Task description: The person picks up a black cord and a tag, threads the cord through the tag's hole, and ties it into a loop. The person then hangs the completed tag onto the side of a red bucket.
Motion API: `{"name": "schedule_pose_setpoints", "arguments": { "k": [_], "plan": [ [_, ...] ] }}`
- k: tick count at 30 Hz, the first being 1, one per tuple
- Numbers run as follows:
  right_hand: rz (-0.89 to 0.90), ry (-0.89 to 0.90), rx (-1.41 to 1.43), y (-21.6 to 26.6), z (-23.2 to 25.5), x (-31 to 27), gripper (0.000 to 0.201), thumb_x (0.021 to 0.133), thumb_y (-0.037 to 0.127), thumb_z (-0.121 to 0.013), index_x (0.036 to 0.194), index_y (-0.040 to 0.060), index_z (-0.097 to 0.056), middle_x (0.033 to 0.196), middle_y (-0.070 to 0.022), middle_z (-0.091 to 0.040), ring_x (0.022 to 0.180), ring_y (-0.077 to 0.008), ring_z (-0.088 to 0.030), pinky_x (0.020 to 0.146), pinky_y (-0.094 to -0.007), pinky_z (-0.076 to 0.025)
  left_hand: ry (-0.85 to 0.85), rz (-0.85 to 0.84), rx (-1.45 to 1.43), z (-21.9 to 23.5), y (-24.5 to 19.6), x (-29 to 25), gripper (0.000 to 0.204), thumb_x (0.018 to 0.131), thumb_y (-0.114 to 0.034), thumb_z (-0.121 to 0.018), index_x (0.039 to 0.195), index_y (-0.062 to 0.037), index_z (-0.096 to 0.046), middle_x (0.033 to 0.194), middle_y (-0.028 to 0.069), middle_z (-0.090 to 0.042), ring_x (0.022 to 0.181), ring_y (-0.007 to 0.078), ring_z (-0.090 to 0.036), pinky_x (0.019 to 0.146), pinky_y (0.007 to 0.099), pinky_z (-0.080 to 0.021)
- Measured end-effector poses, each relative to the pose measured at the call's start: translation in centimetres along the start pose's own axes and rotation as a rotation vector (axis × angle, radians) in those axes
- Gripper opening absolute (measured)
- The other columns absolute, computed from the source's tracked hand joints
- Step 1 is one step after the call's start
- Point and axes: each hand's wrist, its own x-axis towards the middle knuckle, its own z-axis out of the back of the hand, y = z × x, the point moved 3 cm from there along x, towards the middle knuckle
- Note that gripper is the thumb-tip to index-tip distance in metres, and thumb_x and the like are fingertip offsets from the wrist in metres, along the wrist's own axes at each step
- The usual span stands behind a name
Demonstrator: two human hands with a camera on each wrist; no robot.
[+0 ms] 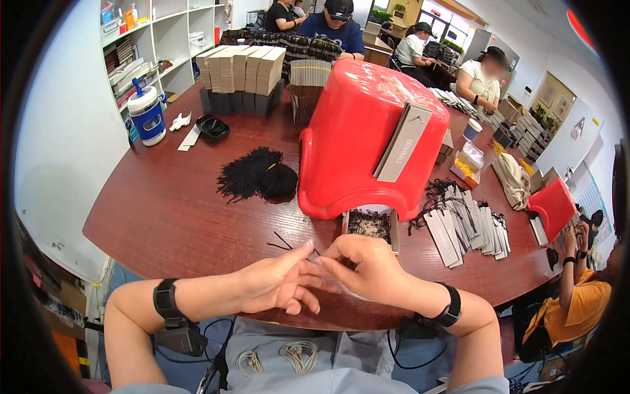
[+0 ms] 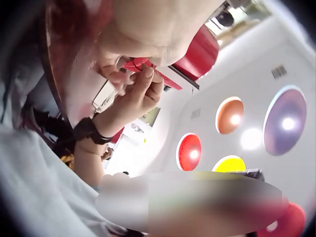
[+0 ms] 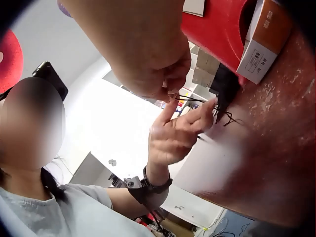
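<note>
In front of the table edge, my left hand point(image 1: 279, 284) pinches a thin black cord point(image 1: 282, 241) between thumb and fingers, its loose ends sticking out to the upper left. Close beside it, my right hand point(image 1: 367, 266) pinches the same cord with thumb and curled forefinger. The right wrist view shows the cord point(image 3: 190, 99) stretched across the short gap between the hands. Beyond them lies a tied bundle of black cords point(image 1: 252, 176). A small open box point(image 1: 395, 236) of short black pieces sits just past my right hand.
An upturned red plastic tub point(image 1: 367, 125) bears grey tags point(image 1: 405, 141) marked ORIGINALS. To its right are corded grey tags point(image 1: 466, 226) in a heap. Stacked cards point(image 1: 243, 69), a blue-white jug point(image 1: 147, 117) and a black dish point(image 1: 213, 127) stand at the back left. Several people sit around.
</note>
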Motion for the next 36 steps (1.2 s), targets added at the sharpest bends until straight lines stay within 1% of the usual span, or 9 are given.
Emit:
{"name": "schedule_pose_setpoints", "arguments": {
  "k": [2, 5, 11, 20, 22, 24, 29, 34, 36],
  "plan": [
    [0.134, 0.058, -0.097, 0.6, 0.1, -0.6, 0.013, 0.073, 0.013, -0.058, 0.068, 0.0025, -0.052, 0.062, -0.011, -0.051, 0.053, -0.0274, -0.052, 0.048, -0.035, -0.041, -0.044, -0.041, -0.1, 0.8, -0.2, 1.2, 0.048, 0.087, -0.044, -0.031, 0.106, -0.002, -0.043, 0.095, 0.0063, -0.054, 0.067, 0.0114, -0.052, 0.048, 0.0219, -0.042],
    [0.264, 0.026, -0.224, 1.5, 0.5, -1.5, 0.014, 0.071, 0.013, -0.059, 0.065, 0.0046, -0.05, 0.058, -0.0075, -0.047, 0.049, -0.0233, -0.05, 0.042, -0.0321, -0.039, -0.223, -0.37, -0.187, 1.9, -3.2, 2.6, 0.025, 0.087, -0.022, -0.041, 0.1, -0.0024, -0.048, 0.09, 0.0051, -0.055, 0.054, 0.0059, -0.042, 0.04, 0.0158, -0.035],
    [0.377, -0.042, -0.421, 0.4, 1.5, -3.3, 0.013, 0.062, 0.007, -0.066, 0.067, 0.0053, -0.054, 0.054, -0.0032, -0.044, 0.045, -0.0177, -0.047, 0.04, -0.0276, -0.038, -0.176, -0.582, -0.035, 0.1, -7.8, 3.7, 0.022, 0.083, -0.016, -0.049, 0.098, -0.0006, -0.054, 0.081, 0.0051, -0.057, 0.052, 0.0019, -0.042, 0.039, 0.0135, -0.029],
    [0.458, 0.011, -0.367, -1.9, 2.1, -3.1, 0.011, 0.068, 0.012, -0.062, 0.073, 0.0055, -0.054, 0.057, -0.0034, -0.046, 0.047, -0.0157, -0.049, 0.041, -0.0263, -0.039, -0.153, -0.805, 0.231, -3.4, -9.2, 4.4, 0.025, 0.085, -0.016, -0.046, 0.099, 0.0017, -0.054, 0.066, -0.0004, -0.052, 0.047, 0.0018, -0.038, 0.041, 0.014, -0.028],
    [0.174, -0.139, -0.121, -2.5, 3.8, -2.2, 0.012, 0.069, 0.012, -0.062, 0.077, 0.0047, -0.057, 0.062, -0.0063, -0.054, 0.049, -0.0182, -0.052, 0.045, -0.0269, -0.042, -0.153, -0.799, 0.314, -3.5, -9.2, 4.5, 0.025, 0.085, -0.017, -0.046, 0.099, 0.002, -0.055, 0.062, -0.0021, -0.049, 0.047, 0.0015, -0.036, 0.043, 0.0145, -0.027],
    [-0.034, -0.276, -0.265, -4.5, 5.5, -0.6, 0.014, 0.068, 0.015, -0.063, 0.076, 0.0049, -0.058, 0.066, -0.008, -0.056, 0.056, -0.0223, -0.054, 0.05, -0.0291, -0.044, -0.209, -0.858, 0.474, -3.5, -9.1, 4.4, 0.024, 0.085, -0.017, -0.047, 0.097, 0.0022, -0.057, 0.056, -0.0048, -0.043, 0.048, 0.0011, -0.033, 0.045, 0.0155, -0.026],
    [0.004, 0.028, -0.589, -8.2, 3.6, -0.2, 0.013, 0.067, 0.017, -0.061, 0.073, 0.0059, -0.058, 0.065, -0.007, -0.052, 0.067, -0.0248, -0.053, 0.058, -0.0343, -0.044, -0.284, -0.837, 0.596, -3.0, -9.1, 5.1, 0.023, 0.085, -0.015, -0.046, 0.097, 0.0006, -0.058, 0.055, -0.0061, -0.042, 0.048, 0.0007, -0.033, 0.045, 0.0154, -0.026],
    [-0.068, 0.11, -0.552, -9.1, 3.2, -0.4, 0.01, 0.067, 0.014, -0.06, 0.07, 0.0055, -0.056, 0.068, -0.0073, -0.053, 0.067, -0.0256, -0.053, 0.057, -0.0341, -0.044, -0.252, -0.696, 0.679, -2.5, -8.4, 6.2, 0.022, 0.086, -0.014, -0.043, 0.092, -0.0001, -0.059, 0.057, -0.0046, -0.046, 0.05, 0.0002, -0.038, 0.045, 0.0151, -0.03],
    [-0.159, -0.016, -0.359, -9.2, 3.9, -0.5, 0.008, 0.066, 0.01, -0.061, 0.07, 0.0046, -0.056, 0.07, -0.0083, -0.054, 0.068, -0.0261, -0.054, 0.056, -0.0339, -0.043, -0.287, -0.709, 0.73, -2.3, -8.3, 6.4, 0.022, 0.086, -0.014, -0.042, 0.091, -0.0003, -0.059, 0.057, -0.0042, -0.047, 0.051, 0.0004, -0.038, 0.045, 0.0154, -0.031]
  ]
}}
